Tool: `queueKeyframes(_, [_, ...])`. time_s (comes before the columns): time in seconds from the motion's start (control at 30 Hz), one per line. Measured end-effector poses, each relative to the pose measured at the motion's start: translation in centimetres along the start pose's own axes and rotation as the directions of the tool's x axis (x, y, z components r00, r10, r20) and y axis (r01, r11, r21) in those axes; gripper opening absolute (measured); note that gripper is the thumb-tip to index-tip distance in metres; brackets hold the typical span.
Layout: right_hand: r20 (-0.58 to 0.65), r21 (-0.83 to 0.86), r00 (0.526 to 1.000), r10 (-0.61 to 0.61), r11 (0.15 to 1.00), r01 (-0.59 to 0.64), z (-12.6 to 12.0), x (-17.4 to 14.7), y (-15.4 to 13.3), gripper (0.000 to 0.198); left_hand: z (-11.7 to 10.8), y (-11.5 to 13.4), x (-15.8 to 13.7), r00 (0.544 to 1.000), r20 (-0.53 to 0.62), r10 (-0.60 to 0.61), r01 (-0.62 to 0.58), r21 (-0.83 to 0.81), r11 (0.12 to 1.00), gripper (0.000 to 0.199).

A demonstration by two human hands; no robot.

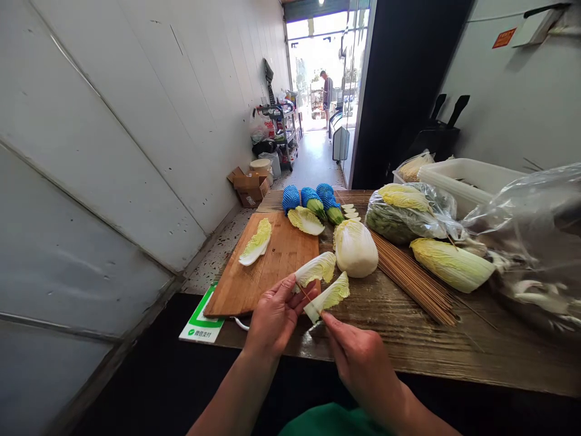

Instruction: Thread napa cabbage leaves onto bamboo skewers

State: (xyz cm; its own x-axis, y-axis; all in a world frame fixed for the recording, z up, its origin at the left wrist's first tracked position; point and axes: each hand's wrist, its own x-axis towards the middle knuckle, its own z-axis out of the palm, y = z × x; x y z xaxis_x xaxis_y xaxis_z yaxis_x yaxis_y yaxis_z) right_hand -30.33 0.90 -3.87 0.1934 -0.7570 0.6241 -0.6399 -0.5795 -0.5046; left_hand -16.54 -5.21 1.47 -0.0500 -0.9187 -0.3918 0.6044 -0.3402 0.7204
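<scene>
Over the table's front edge, my left hand pinches a napa cabbage leaf between thumb and fingers. A thin wooden skewer runs from that leaf toward a second cabbage leaf piece. My right hand is closed at the lower end of this piece, thumb and finger gripping it near the skewer. How far the skewer passes through each leaf is hard to see. Just beyond my hands sits a pale cabbage head. Two loose leaves lie on the cutting board: one leaf left, another at its far edge.
A bundle of wooden skewers lies right of the cabbage head, beside a cut cabbage. Plastic-bagged vegetables and a white bin stand farther back. Zucchini in blue netting line the far edge. A person stands outside the doorway.
</scene>
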Motion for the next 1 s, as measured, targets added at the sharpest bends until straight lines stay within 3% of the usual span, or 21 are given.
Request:
queueKeyframes(0.27, [-0.021,-0.040,0.999,-0.034,0.999,0.033,0.2,0.1,0.0,0.032,0.3,-0.3,-0.2,0.999,0.023,-0.037,0.037,0.022,0.999,0.016])
queueKeyframes(0.87, [0.018,-0.065,0.997,0.074,0.995,-0.073,0.4,0.5,0.3,0.034,0.7,-2.0,-0.1,0.998,0.029,-0.047,0.046,0.044,0.998,0.015])
queueKeyframes(1.0, [0.014,-0.047,0.998,0.061,0.997,-0.060,0.4,0.4,0.2,0.034,0.7,-2.0,-0.2,0.991,0.122,-0.051,0.045,0.056,0.997,0.021])
